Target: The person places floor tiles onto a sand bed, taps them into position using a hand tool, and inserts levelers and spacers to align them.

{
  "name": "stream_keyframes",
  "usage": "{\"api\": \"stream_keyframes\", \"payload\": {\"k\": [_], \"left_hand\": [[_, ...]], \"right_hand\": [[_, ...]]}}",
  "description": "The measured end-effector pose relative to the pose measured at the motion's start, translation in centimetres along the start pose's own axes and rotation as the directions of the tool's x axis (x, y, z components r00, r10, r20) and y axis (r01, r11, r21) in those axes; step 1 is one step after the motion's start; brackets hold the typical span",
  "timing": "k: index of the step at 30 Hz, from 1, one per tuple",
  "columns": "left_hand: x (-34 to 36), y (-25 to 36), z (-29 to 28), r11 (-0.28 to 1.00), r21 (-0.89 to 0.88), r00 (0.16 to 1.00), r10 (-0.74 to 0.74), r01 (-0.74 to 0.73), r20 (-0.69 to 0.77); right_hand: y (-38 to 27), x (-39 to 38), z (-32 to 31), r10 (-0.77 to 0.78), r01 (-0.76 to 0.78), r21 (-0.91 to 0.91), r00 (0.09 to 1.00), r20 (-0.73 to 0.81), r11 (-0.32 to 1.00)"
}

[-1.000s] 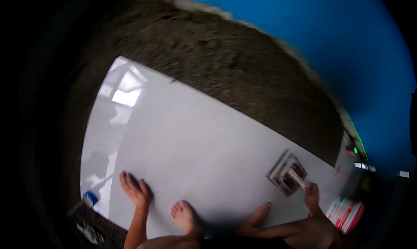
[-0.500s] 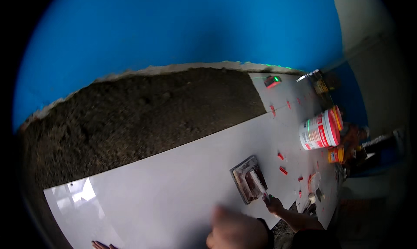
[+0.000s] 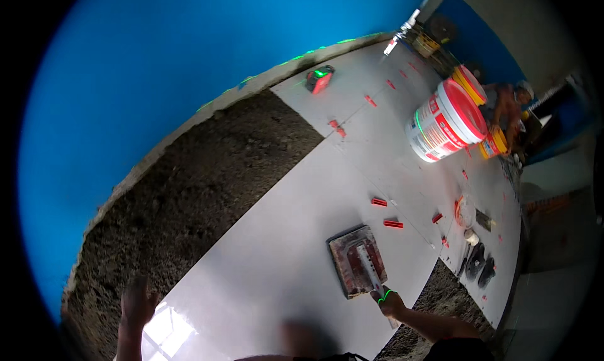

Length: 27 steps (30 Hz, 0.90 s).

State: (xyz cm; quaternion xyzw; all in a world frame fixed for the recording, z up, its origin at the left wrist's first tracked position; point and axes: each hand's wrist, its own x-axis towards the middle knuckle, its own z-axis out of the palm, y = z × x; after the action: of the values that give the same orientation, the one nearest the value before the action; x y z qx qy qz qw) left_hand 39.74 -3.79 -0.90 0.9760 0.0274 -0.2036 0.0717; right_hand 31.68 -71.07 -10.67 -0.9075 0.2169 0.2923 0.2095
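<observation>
My right hand [image 3: 391,303] is closed on the pale handle of a rectangular plate tool [image 3: 340,260], a dirty, dark reddish plate lying flat on a large glossy light-grey tile [image 3: 251,279]. A green laser line crosses that hand. At the lower left, my left hand [image 3: 138,301] hangs over the rough grey-brown mortar bed [image 3: 201,178] beside the tile edge. It is slightly blurred, with the thumb apart from the fingers and nothing visible in it. Two red levelling wedges [image 3: 393,224] rest on the tile just beyond the tool.
A red laser level [image 3: 319,78] glows green by the blue wall [image 3: 220,46]. White-and-red bucket [image 3: 447,122] stands on the tiles at right, another person [image 3: 506,106] crouching behind it. A clear container [image 3: 465,210] and dark shoes [image 3: 481,266] lie at right. My blurred knee [image 3: 301,339] is at the bottom.
The view has turned and shifted, bringing the bucket and laser level closer. My left hand has gone from the tile surface to above the mortar. My right hand still holds the plate tool.
</observation>
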Motion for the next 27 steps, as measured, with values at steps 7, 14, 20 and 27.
{"api": "stream_keyframes", "payload": {"k": [7, 14, 20, 27], "left_hand": [[11.0, 32.2, -16.2, 0.778, -0.149, 0.744, 0.497, -0.61, -0.446], [5.7, 44.4, -18.4, 0.162, -0.628, 0.51, 0.749, -0.761, -0.424], [3.7, 49.1, -17.2, 0.007, -0.614, 0.319, 0.859, -0.789, -0.4], [10.1, 53.2, -10.9, 0.233, -0.568, 0.443, 0.857, -0.79, -0.264]], "right_hand": [[3.5, -1.5, -0.4, 0.009, -0.006, 0.196, 1.0, -0.013, 0.981], [-2.8, 0.9, 3.6, -0.164, 0.261, 0.648, 0.964, -0.207, 0.716], [-8.1, 0.3, 0.2, 0.08, -0.109, 0.556, 0.994, 0.076, 0.824], [-2.4, 0.0, 3.4, 0.152, -0.184, 0.512, 0.983, 0.104, 0.839]]}}
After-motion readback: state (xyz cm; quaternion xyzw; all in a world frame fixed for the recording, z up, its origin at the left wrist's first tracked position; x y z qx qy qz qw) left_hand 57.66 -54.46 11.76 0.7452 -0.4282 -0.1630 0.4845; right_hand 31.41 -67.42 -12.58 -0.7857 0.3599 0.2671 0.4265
